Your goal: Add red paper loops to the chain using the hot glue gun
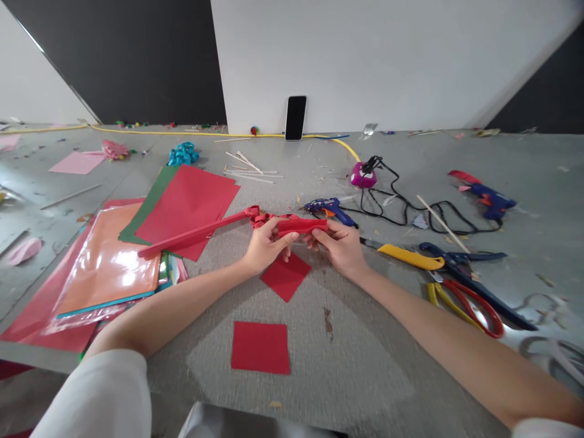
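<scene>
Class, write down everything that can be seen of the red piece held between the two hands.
The red piece looks like paper, plain and bright, folded or rolled into a narrow strip. It runs roughly level from side to side above the grey table. The right hand pinches its right end; the left hand holds its left part and partly hides it. Whether it joins the curled red strip behind cannot be told.

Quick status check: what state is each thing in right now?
Left hand: closed on the red strip
Right hand: pinching the strip's right end
Red strip: held between both hands
Phone: standing upright, screen dark
Glue gun beside right hand: on its side, heat unclear
Farther glue gun: on its side
Black cords: loosely looped
Front red square: lying flat
</scene>
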A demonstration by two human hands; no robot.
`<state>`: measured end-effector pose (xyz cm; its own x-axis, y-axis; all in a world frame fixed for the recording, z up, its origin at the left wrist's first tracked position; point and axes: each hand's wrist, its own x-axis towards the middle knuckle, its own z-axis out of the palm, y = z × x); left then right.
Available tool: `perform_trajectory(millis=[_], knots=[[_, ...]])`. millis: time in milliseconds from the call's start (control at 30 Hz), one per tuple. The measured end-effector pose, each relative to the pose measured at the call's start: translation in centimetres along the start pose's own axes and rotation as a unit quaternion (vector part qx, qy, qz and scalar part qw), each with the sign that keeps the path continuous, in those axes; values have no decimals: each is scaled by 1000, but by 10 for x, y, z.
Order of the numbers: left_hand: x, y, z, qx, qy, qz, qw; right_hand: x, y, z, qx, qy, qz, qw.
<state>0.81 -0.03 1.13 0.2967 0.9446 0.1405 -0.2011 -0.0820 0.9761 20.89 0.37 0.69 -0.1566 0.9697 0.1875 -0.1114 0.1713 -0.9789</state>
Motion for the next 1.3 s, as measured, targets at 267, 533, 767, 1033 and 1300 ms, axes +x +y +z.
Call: perform_trajectory(millis=[267, 533, 767, 1033, 1300], knots=[[1, 3, 0, -13, 33, -4, 999, -6, -10, 6, -24, 49, -23, 998], [0, 3, 0, -23, 28, -2, 999, -6, -12, 6, -66, 67, -77, 992], [-1, 4, 0, -12, 28, -2, 1000, -9, -14, 8, -76, 78, -74, 991], [-2, 2, 0, 6, 41, 10, 999, -8, -12, 8, -80, 80, -69, 991], [-3, 2, 0, 24, 52, 15, 998, -8, -14, 9, -90, 74, -62, 991]])
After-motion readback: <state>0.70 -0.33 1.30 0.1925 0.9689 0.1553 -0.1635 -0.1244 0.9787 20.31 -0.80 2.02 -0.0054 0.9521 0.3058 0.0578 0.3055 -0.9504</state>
